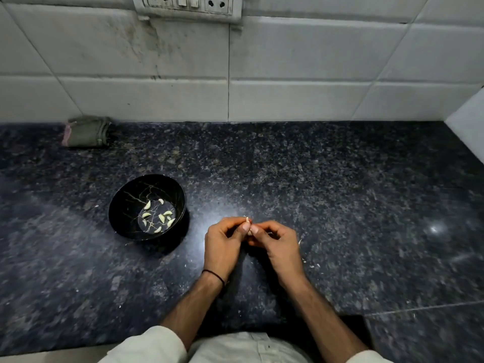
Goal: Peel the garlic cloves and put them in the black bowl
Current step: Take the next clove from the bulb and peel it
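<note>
Dark speckled granite counter (314,179): left hand (222,244) and right hand (277,244) both pinch one small pale garlic clove (248,227) (skin partly on), round black bowl (117,205) near left; best to nick the tip first.

We see a counter (327,174) of dark blue-black stone, speckled all over with grey flecks. Left of its middle, the black bowl (121,205) carries thin tan veins like cracked marble, and the peeled cloves (162,218) in it are pale cream. The garlic clove (248,226) outside the bowl is off-white with tan skin. At the counter's back left edge we note an olive-green cloth (87,131) with a pink border. The wall tiles (301,61) are whitish grey, streaked with dark stains. A thread band (214,275) on one wrist is black; the sleeves (154,344) are cream-white.
</note>
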